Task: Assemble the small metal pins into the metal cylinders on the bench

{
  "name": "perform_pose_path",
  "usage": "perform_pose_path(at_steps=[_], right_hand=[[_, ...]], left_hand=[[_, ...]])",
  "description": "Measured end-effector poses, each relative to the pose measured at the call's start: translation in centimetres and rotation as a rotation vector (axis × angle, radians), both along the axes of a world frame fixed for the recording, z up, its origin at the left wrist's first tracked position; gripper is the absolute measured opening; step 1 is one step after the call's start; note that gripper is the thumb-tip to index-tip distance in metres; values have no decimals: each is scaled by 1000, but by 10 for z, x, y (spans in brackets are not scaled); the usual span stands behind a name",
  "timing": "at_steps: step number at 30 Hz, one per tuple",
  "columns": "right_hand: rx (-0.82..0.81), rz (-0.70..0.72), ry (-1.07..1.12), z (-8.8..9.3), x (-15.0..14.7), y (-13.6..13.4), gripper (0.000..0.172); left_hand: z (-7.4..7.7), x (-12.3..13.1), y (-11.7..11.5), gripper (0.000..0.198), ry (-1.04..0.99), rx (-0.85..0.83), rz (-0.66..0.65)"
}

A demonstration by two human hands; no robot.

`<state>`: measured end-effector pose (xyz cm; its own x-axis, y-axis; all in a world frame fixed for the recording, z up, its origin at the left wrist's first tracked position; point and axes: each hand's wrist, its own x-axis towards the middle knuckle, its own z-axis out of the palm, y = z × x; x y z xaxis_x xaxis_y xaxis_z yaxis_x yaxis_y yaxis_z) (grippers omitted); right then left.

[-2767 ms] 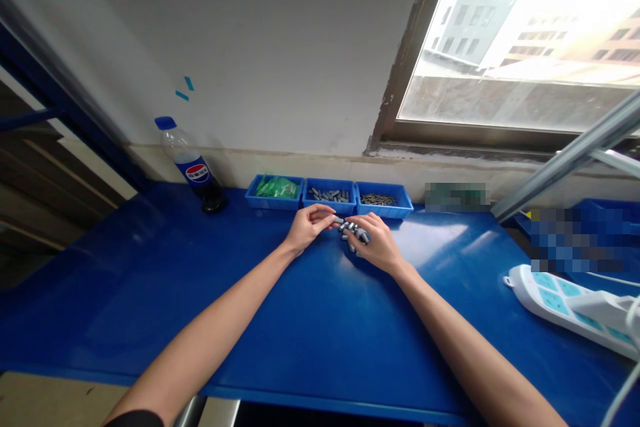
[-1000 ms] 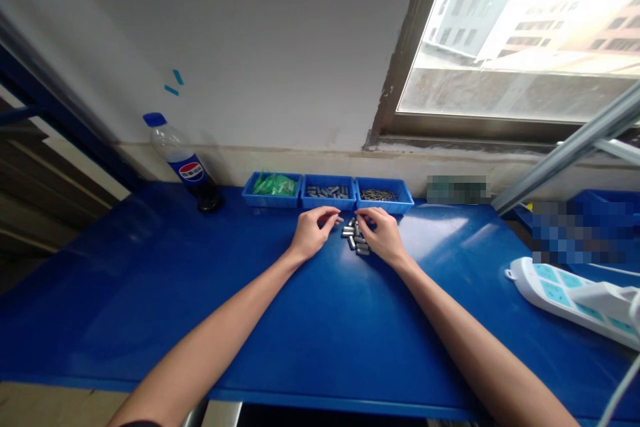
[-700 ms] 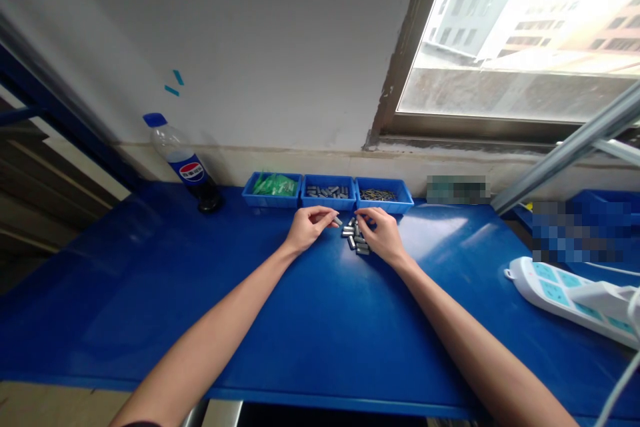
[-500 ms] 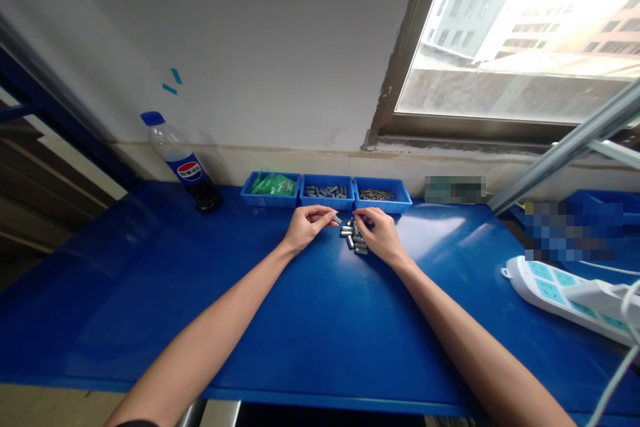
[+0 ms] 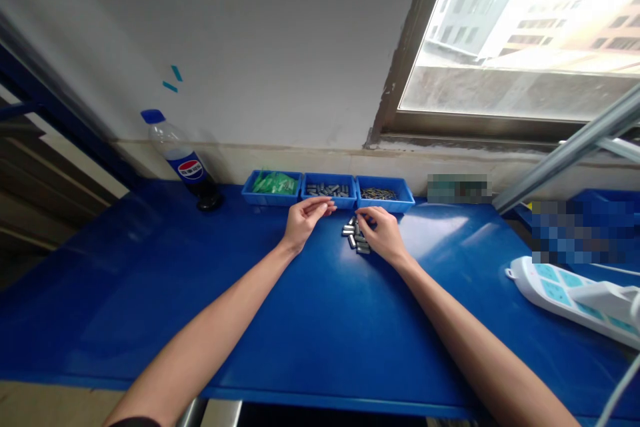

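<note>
Over the blue table, my left hand point(image 5: 303, 221) is closed in a pinch just in front of the middle blue bin point(image 5: 320, 201). Whatever its fingertips hold, if anything, I cannot make out. My right hand point(image 5: 382, 232) is also closed, thumb and fingertips together, at the right side of a small pile of short dark metallic cylinders point(image 5: 351, 241). It partly covers the pile, and what its fingers grip is hidden. Similar grey cylinders point(image 5: 327, 191) fill the middle bin.
A left bin point(image 5: 271, 199) holds green plastic pieces point(image 5: 274, 183); a right bin point(image 5: 385, 203) holds thin brass-and-dark parts point(image 5: 379, 193). A cola bottle point(image 5: 190, 169) stands at the back left. A white power strip point(image 5: 565, 293) and a metal bar point(image 5: 565, 147) are on the right.
My left hand has drawn slightly up and left, away from the pile. The grey cylinder that showed at its fingertips is no longer visible. My right hand stays by the pile.
</note>
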<state>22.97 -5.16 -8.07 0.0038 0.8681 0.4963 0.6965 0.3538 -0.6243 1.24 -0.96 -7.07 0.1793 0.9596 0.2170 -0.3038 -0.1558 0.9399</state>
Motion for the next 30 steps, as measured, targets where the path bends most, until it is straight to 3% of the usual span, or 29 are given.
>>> perform_pose_path(at_steps=[5, 9, 30], right_hand=[[-2, -33, 5, -1, 1, 1, 19], [-28, -2, -31, 1, 0, 0, 17], [-31, 27, -50, 1, 0, 2, 19]], left_hand=[[-1, 2, -2, 27, 337, 69, -147], [-9, 4, 0, 29, 503, 145, -168], [-2, 5, -6, 26, 563, 194, -159]])
